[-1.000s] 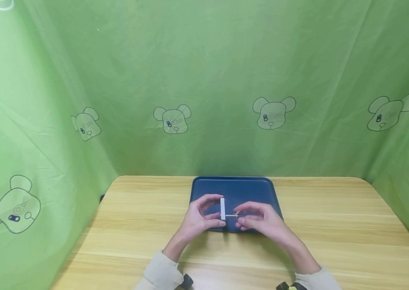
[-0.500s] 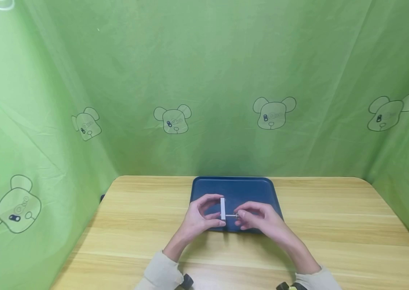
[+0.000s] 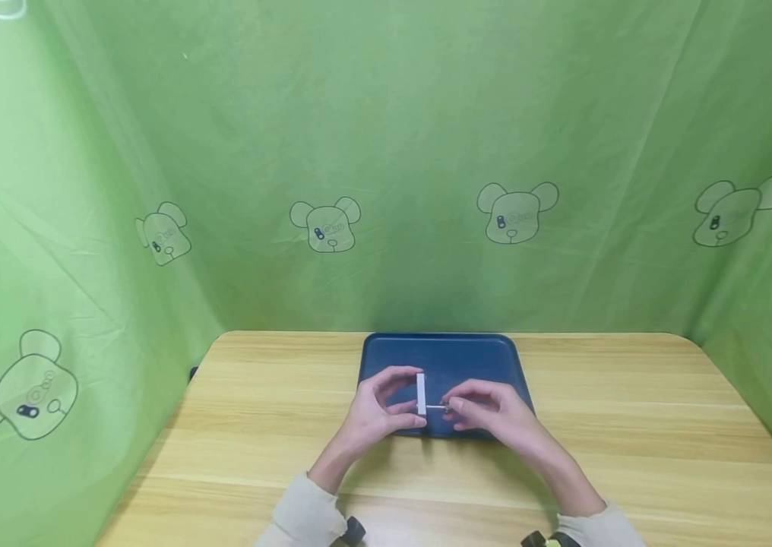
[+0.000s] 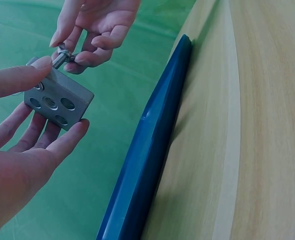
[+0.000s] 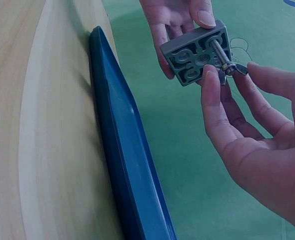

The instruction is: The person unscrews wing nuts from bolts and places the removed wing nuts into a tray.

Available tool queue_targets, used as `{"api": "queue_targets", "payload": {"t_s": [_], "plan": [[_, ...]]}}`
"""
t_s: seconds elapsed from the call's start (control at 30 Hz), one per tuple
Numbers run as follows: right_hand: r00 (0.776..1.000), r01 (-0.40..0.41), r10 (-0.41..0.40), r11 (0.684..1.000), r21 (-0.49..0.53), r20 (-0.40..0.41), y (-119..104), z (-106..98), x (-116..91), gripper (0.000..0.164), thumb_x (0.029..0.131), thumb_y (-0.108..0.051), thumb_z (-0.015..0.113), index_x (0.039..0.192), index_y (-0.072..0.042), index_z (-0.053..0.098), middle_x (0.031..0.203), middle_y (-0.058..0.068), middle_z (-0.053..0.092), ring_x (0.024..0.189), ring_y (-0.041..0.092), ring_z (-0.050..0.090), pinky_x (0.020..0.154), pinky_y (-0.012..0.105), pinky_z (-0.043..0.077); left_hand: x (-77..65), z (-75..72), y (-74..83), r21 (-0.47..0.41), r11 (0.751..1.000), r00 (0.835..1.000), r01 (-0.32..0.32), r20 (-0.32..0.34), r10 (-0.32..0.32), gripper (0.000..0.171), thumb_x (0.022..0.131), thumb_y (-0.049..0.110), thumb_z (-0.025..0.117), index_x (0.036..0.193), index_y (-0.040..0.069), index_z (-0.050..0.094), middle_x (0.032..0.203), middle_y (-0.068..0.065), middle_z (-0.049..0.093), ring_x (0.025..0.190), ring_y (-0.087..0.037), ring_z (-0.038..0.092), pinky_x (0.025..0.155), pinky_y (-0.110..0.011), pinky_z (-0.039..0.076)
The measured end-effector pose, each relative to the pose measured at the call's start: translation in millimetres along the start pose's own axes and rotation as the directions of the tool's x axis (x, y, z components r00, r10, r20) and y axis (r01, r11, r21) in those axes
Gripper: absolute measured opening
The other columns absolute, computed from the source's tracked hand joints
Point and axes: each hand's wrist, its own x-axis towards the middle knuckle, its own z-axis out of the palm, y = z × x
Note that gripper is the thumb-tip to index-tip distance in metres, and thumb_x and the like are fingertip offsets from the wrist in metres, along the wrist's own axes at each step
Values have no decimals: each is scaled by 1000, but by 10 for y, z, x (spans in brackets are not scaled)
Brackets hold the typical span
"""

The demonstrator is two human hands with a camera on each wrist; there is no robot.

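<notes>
My left hand (image 3: pixel 374 409) grips a small grey block (image 3: pixel 421 393) by its edges, thumb on one edge and fingertips on the opposite one. In the left wrist view the block (image 4: pixel 63 92) shows a flat face with several round holes. Its other face is ribbed, as the right wrist view shows on the block (image 5: pixel 190 36). A metal wing screw (image 5: pixel 219 52) sticks out of a hole near one corner, most of its thread exposed. My right hand (image 3: pixel 491 409) pinches the winged end of the screw (image 4: pixel 60 60) between thumb and fingers. Both hands are held up over the blue tray (image 3: pixel 444 351).
The tray lies at the far edge of the wooden table (image 3: pixel 276 395), its raised rim (image 5: pixel 130 145) below the hands. Green curtains (image 3: pixel 413 99) printed with bear heads surround the table at the back and sides.
The right thumb has moved over the winged end, and the wings that showed between the fingers are now mostly covered. The left hand and the block have stayed nearly still.
</notes>
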Motion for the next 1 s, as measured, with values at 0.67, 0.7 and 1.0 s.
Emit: {"api": "queue_targets", "payload": {"t_s": [0.67, 0.7, 1.0], "plan": [[1000, 4, -4, 1000, -3, 11, 1, -1, -1, 31, 98, -9, 68, 122, 10, 64, 121, 31, 65, 109, 43, 68, 92, 42, 63, -3, -2, -5, -12, 1000, 1000, 6, -2, -6, 68, 75, -18, 79, 137, -8, 55, 139, -17, 58, 133, -30, 54, 105, -44, 56], [1000, 4, -4, 1000, -1, 10, 5, -1, -1, 32, 98, -9, 69, 123, 11, 63, 121, 31, 65, 109, 43, 68, 92, 42, 63, -3, -2, -6, -12, 1000, 1000, 5, -1, -5, 68, 75, -18, 79, 137, -8, 55, 139, -17, 58, 133, -30, 54, 105, -44, 56], [1000, 4, -5, 1000, 21, 11, 18, -1, -5, 38, 97, -6, 69, 129, 12, 59, 130, 39, 57, 111, 34, 70, 94, 39, 62, 1, 0, -12, -17, 1000, 1000, 0, 4, 0, 68, 75, -19, 78, 138, -9, 54, 138, -18, 59, 133, -32, 53, 106, -45, 55]]}}
